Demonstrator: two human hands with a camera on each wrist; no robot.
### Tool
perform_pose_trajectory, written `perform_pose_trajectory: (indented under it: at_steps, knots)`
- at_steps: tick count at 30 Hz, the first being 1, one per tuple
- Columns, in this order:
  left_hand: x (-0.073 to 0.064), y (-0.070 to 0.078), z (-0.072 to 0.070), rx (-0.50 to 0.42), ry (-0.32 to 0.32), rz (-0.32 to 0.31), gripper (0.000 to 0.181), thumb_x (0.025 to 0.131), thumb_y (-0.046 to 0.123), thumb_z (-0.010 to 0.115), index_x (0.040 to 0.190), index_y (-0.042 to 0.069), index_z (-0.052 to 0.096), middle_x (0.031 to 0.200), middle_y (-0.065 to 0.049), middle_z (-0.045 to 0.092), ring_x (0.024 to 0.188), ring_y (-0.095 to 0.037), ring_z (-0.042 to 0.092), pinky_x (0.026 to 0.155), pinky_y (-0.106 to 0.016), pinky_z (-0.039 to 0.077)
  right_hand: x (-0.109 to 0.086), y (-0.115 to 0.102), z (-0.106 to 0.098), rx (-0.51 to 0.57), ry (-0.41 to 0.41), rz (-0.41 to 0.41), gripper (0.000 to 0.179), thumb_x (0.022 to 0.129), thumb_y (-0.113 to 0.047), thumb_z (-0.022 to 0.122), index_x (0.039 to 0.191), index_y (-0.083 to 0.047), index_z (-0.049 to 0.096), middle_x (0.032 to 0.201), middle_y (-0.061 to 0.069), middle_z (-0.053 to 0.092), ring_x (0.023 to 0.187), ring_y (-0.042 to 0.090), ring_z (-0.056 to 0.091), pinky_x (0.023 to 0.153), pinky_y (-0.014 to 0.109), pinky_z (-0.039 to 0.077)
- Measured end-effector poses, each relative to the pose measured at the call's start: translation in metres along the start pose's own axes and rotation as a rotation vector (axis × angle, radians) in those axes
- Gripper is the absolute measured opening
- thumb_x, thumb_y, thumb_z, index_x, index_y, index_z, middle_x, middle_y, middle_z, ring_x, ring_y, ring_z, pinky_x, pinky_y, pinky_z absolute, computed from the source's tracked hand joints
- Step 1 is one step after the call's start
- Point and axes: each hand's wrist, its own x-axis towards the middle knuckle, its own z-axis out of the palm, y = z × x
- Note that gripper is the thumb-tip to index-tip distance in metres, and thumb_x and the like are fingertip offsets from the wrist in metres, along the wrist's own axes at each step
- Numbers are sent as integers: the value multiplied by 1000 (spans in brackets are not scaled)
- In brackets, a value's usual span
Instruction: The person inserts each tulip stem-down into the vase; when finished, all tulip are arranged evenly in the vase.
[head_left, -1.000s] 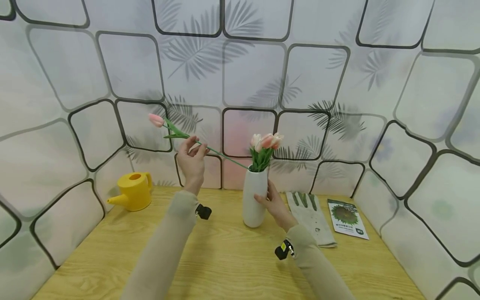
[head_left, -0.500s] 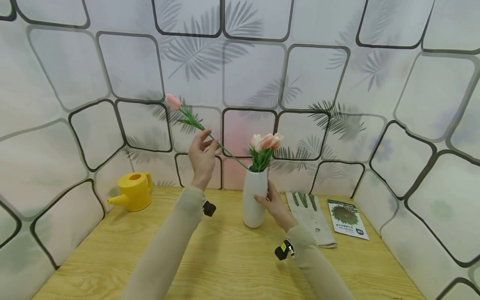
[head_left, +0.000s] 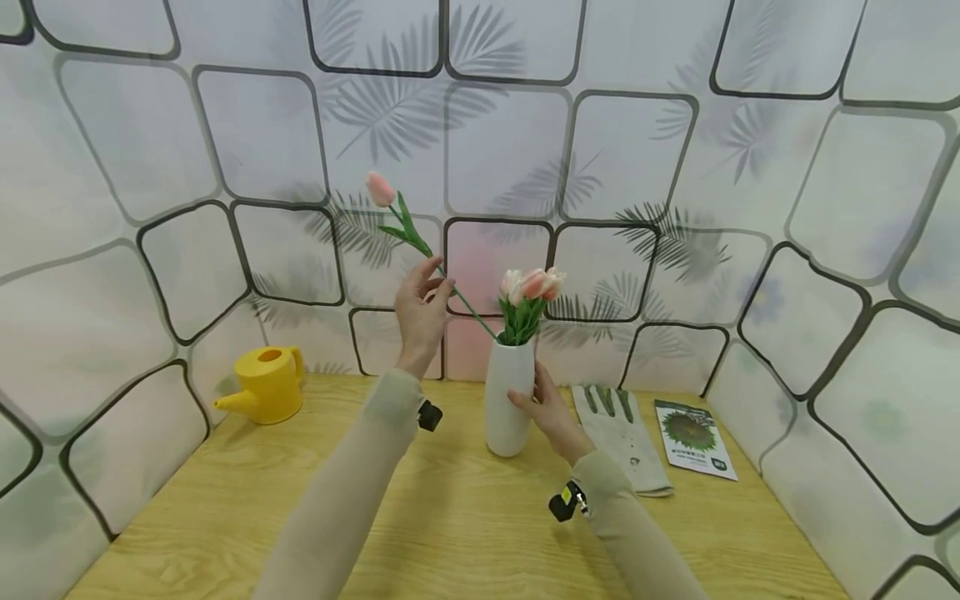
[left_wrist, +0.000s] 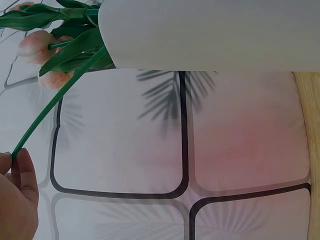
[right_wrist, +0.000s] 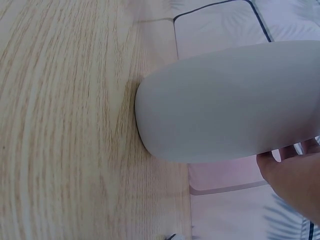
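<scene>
My left hand (head_left: 423, 312) pinches the green stem of a pink tulip (head_left: 380, 190) between thumb and fingers. The tulip leans up to the left, and its stem's lower end reaches the mouth of a white vase (head_left: 508, 400). In the left wrist view the stem (left_wrist: 55, 100) runs from the fingertips to the vase rim. Several pink and white tulips (head_left: 533, 285) with green leaves stand in the vase. My right hand (head_left: 551, 412) holds the vase from its right side, thumb across the front. The right wrist view has the vase base (right_wrist: 150, 115) upright on the table.
A yellow watering can (head_left: 270, 385) stands at the back left of the wooden table (head_left: 450, 517). Right of the vase lie a pale glove (head_left: 622, 442) with green stripes and a seed packet (head_left: 693, 439). A patterned backdrop (head_left: 510, 150) rises behind.
My left hand has moved right with the tulip, which now stands steeper, its bloom higher and nearer the vase. The stem's end stays at the vase mouth. My right hand and the vase look still.
</scene>
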Motion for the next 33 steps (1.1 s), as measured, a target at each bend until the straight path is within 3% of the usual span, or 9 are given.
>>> perform_pose_trajectory:
  at_steps: [6, 12, 16, 21, 27, 33]
  knots:
    - [-6, 0, 8, 35, -41, 9, 36, 94, 6, 65, 130, 14, 64, 134, -6, 60, 99, -25, 66, 75, -21, 56, 0, -1, 1, 3, 2, -6, 94, 90, -43, 69, 158, -33, 4, 165, 3, 10, 151, 32, 13, 119, 62, 20]
    - [-14, -7, 14, 98, -101, 63, 35, 93, 6, 67, 127, 12, 66, 115, -14, 69, 94, -30, 69, 66, -21, 53, 0, -1, 2, 5, 7, -1, 95, 89, -44, 70, 158, -33, 5, 165, 3, 11, 151, 33, 15, 119, 62, 21]
    - [-19, -11, 20, 162, -129, 86, 33, 92, 7, 68, 124, 14, 68, 109, -13, 72, 91, -26, 70, 70, -25, 58, -1, -2, 2, 7, 7, -4, 96, 89, -45, 70, 158, -33, 4, 165, 4, 11, 151, 33, 15, 119, 62, 21]
    - [-25, -15, 25, 183, -167, 110, 31, 91, 5, 69, 122, 11, 69, 109, -14, 72, 92, -27, 71, 78, -38, 61, -1, -2, 1, 14, 10, -4, 94, 90, -42, 70, 158, -33, 5, 165, 3, 12, 151, 32, 16, 119, 62, 21]
    - [-33, -22, 29, 244, -211, 110, 30, 92, 4, 68, 121, 8, 66, 111, -12, 72, 93, -27, 71, 83, -38, 61, 0, -1, 2, 3, 14, -14, 95, 90, -43, 70, 158, -30, 5, 165, 7, 12, 151, 35, 15, 118, 64, 22]
    - [-42, -28, 30, 228, -249, 105, 30, 91, 0, 67, 121, 3, 64, 120, -13, 69, 95, -27, 70, 83, -38, 60, -1, 0, 2, -5, 15, -33, 96, 90, -44, 69, 159, -28, 4, 164, 9, 13, 150, 37, 16, 117, 65, 22]
